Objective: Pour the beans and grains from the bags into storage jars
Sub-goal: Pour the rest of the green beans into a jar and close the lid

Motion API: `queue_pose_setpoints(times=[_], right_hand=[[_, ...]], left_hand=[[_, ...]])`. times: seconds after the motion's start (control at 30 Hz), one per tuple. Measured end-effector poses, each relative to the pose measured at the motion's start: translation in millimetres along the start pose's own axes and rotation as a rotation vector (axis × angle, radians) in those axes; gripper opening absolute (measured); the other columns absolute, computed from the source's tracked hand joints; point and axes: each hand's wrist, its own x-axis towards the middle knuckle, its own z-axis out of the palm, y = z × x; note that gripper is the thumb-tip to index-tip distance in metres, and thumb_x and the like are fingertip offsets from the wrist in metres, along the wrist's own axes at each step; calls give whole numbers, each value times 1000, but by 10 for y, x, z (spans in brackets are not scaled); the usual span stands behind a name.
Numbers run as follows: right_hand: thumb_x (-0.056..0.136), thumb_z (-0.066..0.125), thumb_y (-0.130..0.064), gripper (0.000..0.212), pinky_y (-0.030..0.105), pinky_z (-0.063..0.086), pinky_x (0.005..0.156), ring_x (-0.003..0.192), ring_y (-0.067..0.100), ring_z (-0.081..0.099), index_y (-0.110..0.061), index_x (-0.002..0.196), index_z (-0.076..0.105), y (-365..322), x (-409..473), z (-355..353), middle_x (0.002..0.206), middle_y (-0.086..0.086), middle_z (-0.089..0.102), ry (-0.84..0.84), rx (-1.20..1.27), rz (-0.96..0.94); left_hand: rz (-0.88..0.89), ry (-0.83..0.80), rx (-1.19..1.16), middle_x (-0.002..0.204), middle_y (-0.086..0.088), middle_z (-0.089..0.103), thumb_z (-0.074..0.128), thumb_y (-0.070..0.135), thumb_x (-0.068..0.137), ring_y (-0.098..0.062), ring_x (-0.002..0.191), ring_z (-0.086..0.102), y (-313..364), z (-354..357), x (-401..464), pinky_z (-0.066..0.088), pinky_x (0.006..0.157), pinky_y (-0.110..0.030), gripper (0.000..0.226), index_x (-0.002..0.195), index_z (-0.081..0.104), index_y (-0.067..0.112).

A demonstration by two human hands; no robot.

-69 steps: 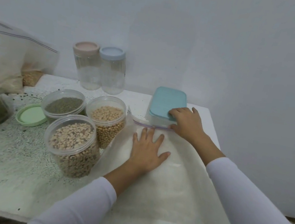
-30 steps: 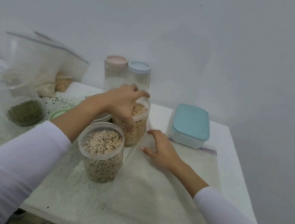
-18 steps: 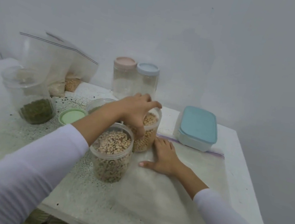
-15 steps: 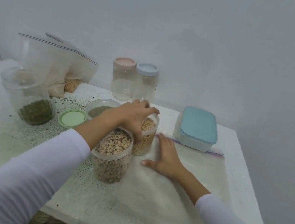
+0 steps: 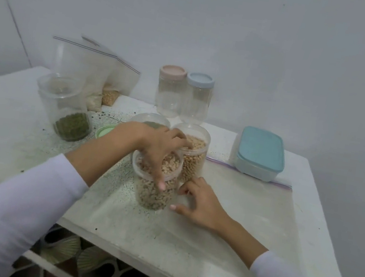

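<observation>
A clear open jar of pale speckled beans (image 5: 154, 194) stands near the middle of the white table (image 5: 8, 133). My left hand (image 5: 158, 148) reaches over its mouth and grips the rim, thumb down the front wall. My right hand (image 5: 201, 205) rests on the flat empty zip bag (image 5: 249, 210) just right of that jar, with its fingers loosely curled toward the jar's side. Behind it stand an open jar of soybeans (image 5: 194, 159) and an open jar of green beans (image 5: 151, 121), partly hidden by my left hand.
At the left is a clear jar with some green beans (image 5: 70, 110) and a green lid (image 5: 104, 130). Zip bags with grain (image 5: 96, 70) lean on the wall. Empty pink-lidded (image 5: 169, 90) and blue-lidded (image 5: 197, 99) jars stand at the back, a blue-lidded box (image 5: 259, 153) on the right.
My left hand left the soybean jar's top and now grips the speckled bean jar's rim. My right hand slid nearer along the bag and its fingers curled beside that jar.
</observation>
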Motion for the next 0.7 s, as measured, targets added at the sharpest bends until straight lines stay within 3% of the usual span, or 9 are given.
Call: queue_pose_setpoints(times=[0.13, 0.27, 0.43, 0.7], right_hand=[[66, 40, -80, 76, 34, 35, 76, 89, 12, 36, -12, 97, 55, -58, -29, 71, 101, 2, 49, -65, -148, 4], [65, 38, -81, 77, 32, 28, 72, 88, 13, 34, -13, 97, 53, -74, -34, 79, 100, 0, 47, -59, -181, 9], [62, 37, -82, 80, 29, 23, 74, 91, 12, 31, -15, 102, 52, -86, -62, 85, 104, -3, 43, -74, -188, 11], [61, 32, -83, 85, 30, 21, 77, 94, 12, 28, -14, 109, 49, -136, -72, 106, 112, 1, 42, -98, -223, 24]], left_hand=[[7, 64, -63, 155, 3, -2, 85, 53, 57, -27, 144, 1, -34, 167, -118, 18, 115, -58, 125, 149, 2, 37], [-3, 119, 71, 156, 1, -5, 88, 46, 54, -29, 144, 1, -9, 345, -159, 22, 114, -57, 130, 149, 1, 33], [51, 277, -2, 145, -2, 14, 90, 29, 51, -26, 134, 19, -109, 393, -251, 37, 107, -50, 116, 145, 22, 34], [31, 345, -148, 138, 0, 19, 89, 29, 50, -23, 131, 20, -89, 441, -295, 33, 109, -52, 108, 142, 31, 29]])
